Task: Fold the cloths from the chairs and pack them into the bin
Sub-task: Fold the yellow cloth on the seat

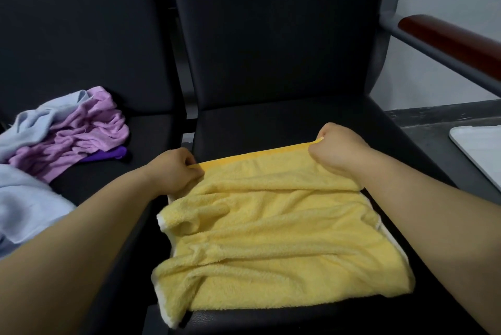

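Note:
A yellow cloth [271,239] lies spread and wrinkled on the seat of the right black chair [284,117]. My left hand [176,169] pinches its far left corner. My right hand [339,150] pinches its far right corner, and the far edge runs taut between the two hands. On the left chair [81,36] sits a heap of loose cloths: a pink one [89,134], a light blue one [29,128] and a purple one [108,154] partly under them. Another light blue cloth [24,210] lies at the left edge.
A red-brown armrest [450,41] on a grey frame runs along the right side of the chair. A white flat-rimmed object [479,147] shows at the right edge, cut off by the frame. A narrow gap separates the two chairs.

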The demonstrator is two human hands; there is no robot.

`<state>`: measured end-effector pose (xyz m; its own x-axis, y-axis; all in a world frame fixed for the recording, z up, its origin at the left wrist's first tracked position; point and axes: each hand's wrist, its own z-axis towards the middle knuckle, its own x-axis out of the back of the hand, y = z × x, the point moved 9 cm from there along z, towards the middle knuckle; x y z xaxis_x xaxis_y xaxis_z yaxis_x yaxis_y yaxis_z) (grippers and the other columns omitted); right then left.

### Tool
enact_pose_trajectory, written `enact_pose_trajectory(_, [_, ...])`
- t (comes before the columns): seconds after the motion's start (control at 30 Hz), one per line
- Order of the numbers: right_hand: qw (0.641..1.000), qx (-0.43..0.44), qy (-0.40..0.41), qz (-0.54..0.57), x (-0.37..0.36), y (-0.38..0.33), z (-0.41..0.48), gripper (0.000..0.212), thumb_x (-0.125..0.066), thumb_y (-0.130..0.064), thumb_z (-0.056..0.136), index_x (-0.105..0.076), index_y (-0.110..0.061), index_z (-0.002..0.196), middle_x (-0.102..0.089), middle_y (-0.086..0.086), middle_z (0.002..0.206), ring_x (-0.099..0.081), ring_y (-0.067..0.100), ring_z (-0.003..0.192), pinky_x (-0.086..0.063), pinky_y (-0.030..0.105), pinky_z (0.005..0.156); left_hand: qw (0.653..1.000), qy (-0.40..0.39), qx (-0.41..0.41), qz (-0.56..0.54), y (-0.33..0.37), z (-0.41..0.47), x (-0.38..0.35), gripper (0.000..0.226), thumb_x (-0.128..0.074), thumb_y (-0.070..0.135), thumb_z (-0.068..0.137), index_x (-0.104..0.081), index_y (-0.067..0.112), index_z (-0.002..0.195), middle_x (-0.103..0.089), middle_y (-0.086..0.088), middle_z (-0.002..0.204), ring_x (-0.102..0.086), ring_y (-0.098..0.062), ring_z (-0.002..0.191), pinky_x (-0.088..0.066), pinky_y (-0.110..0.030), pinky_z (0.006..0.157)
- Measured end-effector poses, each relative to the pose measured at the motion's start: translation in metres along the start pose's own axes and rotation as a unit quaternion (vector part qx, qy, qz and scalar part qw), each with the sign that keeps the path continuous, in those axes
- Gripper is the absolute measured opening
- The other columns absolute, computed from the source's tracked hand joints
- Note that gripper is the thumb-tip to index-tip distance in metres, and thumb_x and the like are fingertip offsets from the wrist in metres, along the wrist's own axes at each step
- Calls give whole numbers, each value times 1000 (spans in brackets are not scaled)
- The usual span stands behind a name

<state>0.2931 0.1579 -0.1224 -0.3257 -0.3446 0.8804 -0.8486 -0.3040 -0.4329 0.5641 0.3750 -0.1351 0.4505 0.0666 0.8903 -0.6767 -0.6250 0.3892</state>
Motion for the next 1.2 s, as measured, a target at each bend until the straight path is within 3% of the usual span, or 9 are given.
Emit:
enact_pose_trajectory(0.2, [999, 7, -28, -33, 2, 0, -3, 7, -61, -19, 91, -62, -17, 98, -66, 6, 95, -59, 18, 74, -48, 32, 60, 999, 20, -38, 24, 4, -5, 11, 17, -72, 31, 87, -60, 19, 86, -65, -1, 82, -56, -16, 71, -46, -30, 61])
enact_pose_trajectory(0.37, [998, 28, 54, 14, 32, -6, -19, 16, -63, -9, 92, -62, -23, 100, -63, -1, 98, -63, 18, 83, -59, 34, 69, 993, 76, -41, 76, 1, -24, 46, 3, -67, 29, 87, -63, 30, 87, -66, 6, 84, -61, -14, 75, -51, -31, 62])
enact_pose_trajectory(0.5, [994, 13, 100, 47, 61, -17, -28, 19, -62, -6, 91, -71, -23, 94, -69, -1, 89, -67, 20, 76, -59, 34, 60, 984, 141, 1, 106, -3, -35, 80, 12, -53, 29, 91, -58, 35, 82, -64, 7, 85, -59, -15, 75, -51, -32, 64])
enact_pose_trajectory(0.6, [984, 2, 116, 136, 98, -32, -29, 19, -66, -3, 87, -73, -20, 91, -71, 4, 87, -69, 24, 78, -62, 36, 67, 973, 192, 20, 126, 11, -40, 120, 15, -46, 25, 94, -60, 29, 91, -63, 4, 82, -59, -17, 72, -49, -30, 61])
enact_pose_trajectory(0.73, [933, 24, 159, 323, 156, -57, -31, 16, -73, -6, 84, -73, -22, 87, -76, 3, 88, -73, 24, 84, -64, 45, 80, 954, 294, 8, 58, 36, -47, 190, 22, -43, 11, 90, -61, 23, 97, -65, 2, 87, -60, -20, 77, -46, -32, 63])
enact_pose_trajectory(0.83, [894, 77, 226, 380, 207, -69, -45, 16, -71, -11, 88, -74, -26, 83, -75, -4, 86, -72, 20, 86, -62, 43, 81, 915, 389, -37, -100, 55, -63, 245, 16, -52, 14, 93, -65, 19, 101, -67, 3, 93, -61, -23, 86, -42, -31, 71])
enact_pose_trajectory(0.93, [863, 121, 266, 413, 233, -63, -64, 16, -70, -14, 92, -73, -29, 86, -74, -9, 87, -70, 15, 87, -61, 40, 78, 871, 409, -84, -259, 70, -88, 265, 12, -59, 17, 95, -68, 21, 100, -70, 3, 86, -64, -17, 77, -44, -27, 62])
enact_pose_trajectory(1.07, [871, 150, 266, 384, 214, -36, -84, 12, -66, -19, 97, -69, -28, 89, -68, -4, 88, -63, 17, 81, -49, 33, 64, 863, 368, -119, -326, 70, -109, 229, 7, -62, 19, 98, -68, 23, 95, -65, 5, 77, -53, -9, 67, -42, -24, 61])
enact_pose_trajectory(1.2, [951, 114, 132, 255, 132, 0, -78, 13, -65, -20, 92, -70, -19, 80, -66, 4, 74, -62, 24, 72, -47, 39, 64, 911, 293, -104, -271, 43, -110, 151, 9, -62, 11, 98, -66, 14, 91, -60, 5, 71, -51, -6, 65, -40, -9, 58])
